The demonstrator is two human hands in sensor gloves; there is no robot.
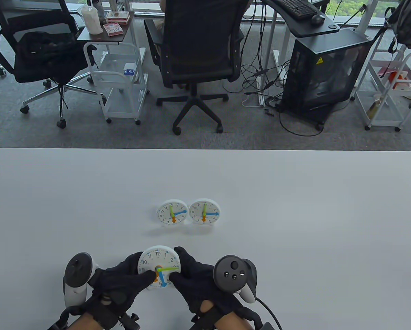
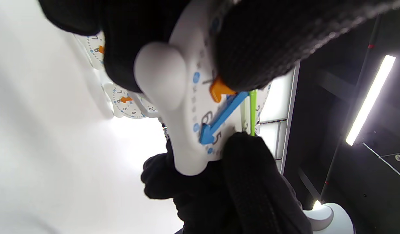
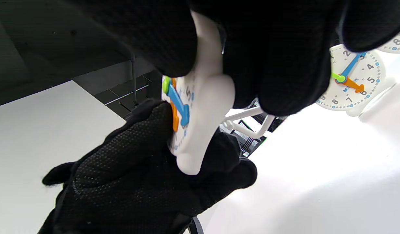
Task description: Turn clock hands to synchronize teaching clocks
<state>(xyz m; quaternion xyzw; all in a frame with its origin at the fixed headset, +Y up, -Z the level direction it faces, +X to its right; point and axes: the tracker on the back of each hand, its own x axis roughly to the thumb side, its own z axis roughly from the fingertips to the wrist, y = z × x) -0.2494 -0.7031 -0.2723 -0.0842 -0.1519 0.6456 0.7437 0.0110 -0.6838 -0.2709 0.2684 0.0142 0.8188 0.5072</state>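
Observation:
A white teaching clock is held near the table's front edge by both gloved hands. My left hand grips its left side, with a fingertip on the orange hand. My right hand grips its right side, with the thumb by the tip of the green hand. The blue hand points between 5 and 6. Two matching clocks stand side by side mid-table, green at 12, blue at 3, orange at 6. One of them shows in the right wrist view.
The white table spreads wide around the clocks. Beyond its far edge are office chairs, white carts and a black computer case on the floor.

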